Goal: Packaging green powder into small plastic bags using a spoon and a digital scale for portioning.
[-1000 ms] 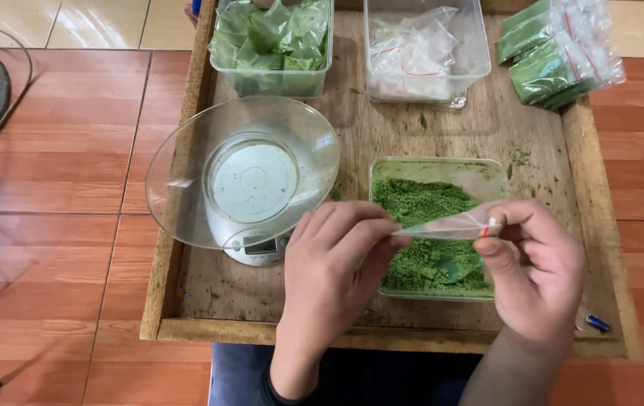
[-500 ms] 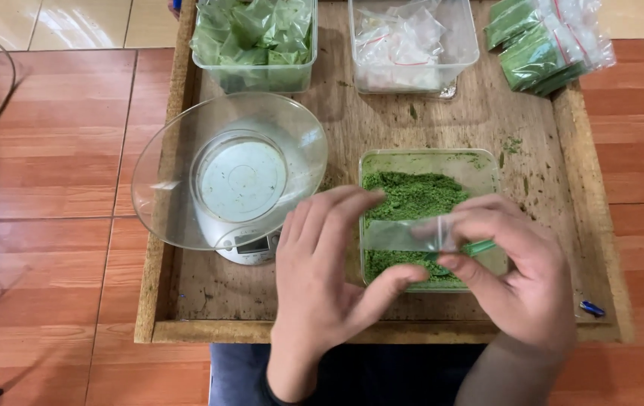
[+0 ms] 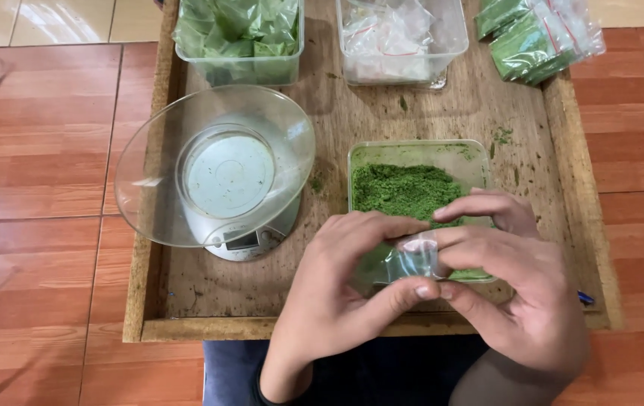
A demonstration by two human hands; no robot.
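Both hands pinch one small clear plastic bag. Left hand: thumb tip pressed under the bag's near edge, forefinger laid along its top, so the fingers are closed on the film. Right hand: thumb meets the left thumb at the bag's edge, forefinger over the top, remaining fingers arched above. Grip looks like a two-sided pinch at the mouth, probably to part the two layers of film; whether the mouth is open cannot be told.

The bag sits directly over the near edge of the tub of green powder, likely kept there so any spill falls back into the tub. A green scoop is not clearly visible here.

Left of the tub: a digital scale bearing a clear glass bowl, empty, close enough for quick weighing. Beyond the tub: a container of clear empty bags. Beyond the scale: a container of green-tinted bags. Beyond and right of the tub: a stack of filled green packets, overhanging the edge of the wooden tray. All rest on that tray, over a red-brown tiled floor.
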